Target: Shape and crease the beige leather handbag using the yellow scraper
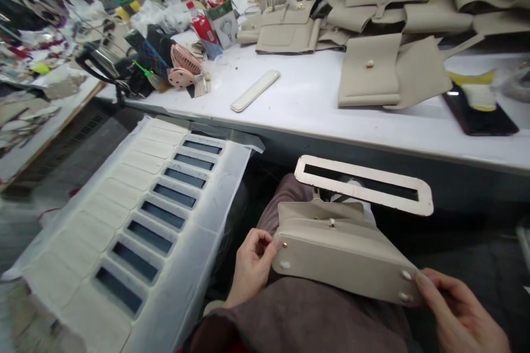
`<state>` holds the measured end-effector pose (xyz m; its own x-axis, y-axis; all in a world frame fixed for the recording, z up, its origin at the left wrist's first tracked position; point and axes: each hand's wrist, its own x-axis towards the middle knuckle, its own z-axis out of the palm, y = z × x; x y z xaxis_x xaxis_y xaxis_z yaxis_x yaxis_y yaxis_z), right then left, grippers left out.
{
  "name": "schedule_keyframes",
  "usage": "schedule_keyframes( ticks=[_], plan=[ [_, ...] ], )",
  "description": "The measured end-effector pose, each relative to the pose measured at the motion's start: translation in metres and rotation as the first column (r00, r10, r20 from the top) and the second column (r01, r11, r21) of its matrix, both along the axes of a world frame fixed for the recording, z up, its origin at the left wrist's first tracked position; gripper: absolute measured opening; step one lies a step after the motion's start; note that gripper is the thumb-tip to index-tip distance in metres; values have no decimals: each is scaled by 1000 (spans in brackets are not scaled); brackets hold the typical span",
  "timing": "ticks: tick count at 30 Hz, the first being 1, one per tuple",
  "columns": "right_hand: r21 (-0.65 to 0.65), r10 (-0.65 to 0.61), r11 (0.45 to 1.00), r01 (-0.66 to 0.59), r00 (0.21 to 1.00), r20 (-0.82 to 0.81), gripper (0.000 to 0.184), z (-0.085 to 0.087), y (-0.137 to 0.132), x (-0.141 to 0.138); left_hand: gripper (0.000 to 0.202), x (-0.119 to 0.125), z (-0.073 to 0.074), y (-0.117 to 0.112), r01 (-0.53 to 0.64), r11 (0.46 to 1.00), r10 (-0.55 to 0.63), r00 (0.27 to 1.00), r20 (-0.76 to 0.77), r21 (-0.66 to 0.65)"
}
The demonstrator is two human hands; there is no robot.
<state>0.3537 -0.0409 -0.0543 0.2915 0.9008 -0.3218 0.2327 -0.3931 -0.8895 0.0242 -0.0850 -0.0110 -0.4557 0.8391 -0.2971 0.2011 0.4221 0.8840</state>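
A beige leather handbag (pixel 343 265) lies tilted on my lap, its long base with rounded ends facing me. Small metal feet show near the base's ends, some under whitish covers. My left hand (pixel 252 262) pinches the left end of the base between thumb and fingers. At the opposite end, my right hand (pixel 459 309) grips the corner, thumb on the base. Just beyond the bag is a pale oblong ring-shaped piece (pixel 425 199) with a long slot; what supports it is hidden.
Left of my lap, a sheet-covered board (pixel 215 198) carries rows of pale oblong pieces, several with slots. The white table (pixel 298 105) ahead holds a flat oblong strip (pixel 255 91), a leather bag part (pixel 368 71), a phone (pixel 480 113), a pink fan (pixel 184 66) and several beige bags (pixel 285 30).
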Motion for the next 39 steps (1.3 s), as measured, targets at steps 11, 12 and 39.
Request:
schedule_keyframes(
  ticks=[11, 12, 39],
  plan=[
    [99, 99, 990, -101, 995, 23, 33, 32, 10, -27, 43, -10, -4, 10, 181, 982, -187, 960, -208, -46],
    [105, 118, 987, -122, 992, 45, 32, 33, 11, -26, 44, -10, -4, 12, 190, 981, -196, 952, -235, -50],
    [74, -105, 992, 103, 994, 19, 25, 52, 17, -42, 38, -15, -4, 31, 285, 958, -265, 900, -346, 8]
  ],
)
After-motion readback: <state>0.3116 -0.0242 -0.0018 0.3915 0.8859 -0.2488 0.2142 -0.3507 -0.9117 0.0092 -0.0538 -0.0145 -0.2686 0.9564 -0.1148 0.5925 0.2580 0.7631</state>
